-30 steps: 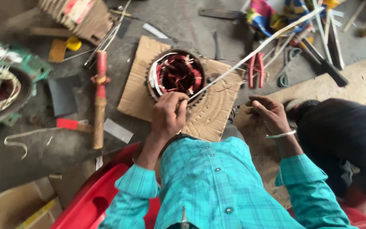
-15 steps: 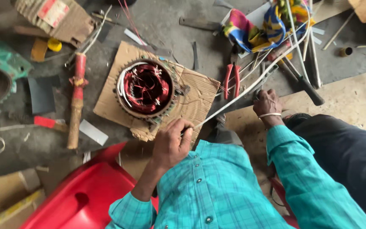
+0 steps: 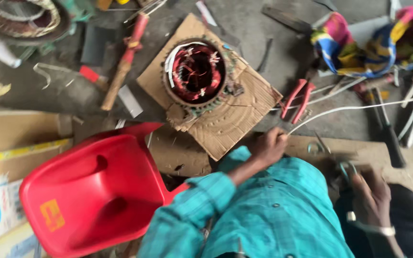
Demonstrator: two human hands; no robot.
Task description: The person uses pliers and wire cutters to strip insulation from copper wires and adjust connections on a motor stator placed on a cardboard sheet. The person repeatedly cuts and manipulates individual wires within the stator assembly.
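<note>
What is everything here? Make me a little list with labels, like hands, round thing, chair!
left hand: pinches the end of a white sleeve that runs off to the right
right hand: low at right, holding scissors; blurred
round thing: motor stator with copper-red windings, on cardboard
chair: red plastic chair, at left
tools: red-handled pliers right of the cardboard
floor: grey, littered with scraps

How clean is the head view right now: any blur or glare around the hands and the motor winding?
Head view: soft daylight, no harsh glare or deep shadows. The stator with copper winding is fairly sharp on its cardboard. The right hand is motion-blurred; the left hand, pinching the white sleeve, is slightly soft. Frame edges smear.
</note>
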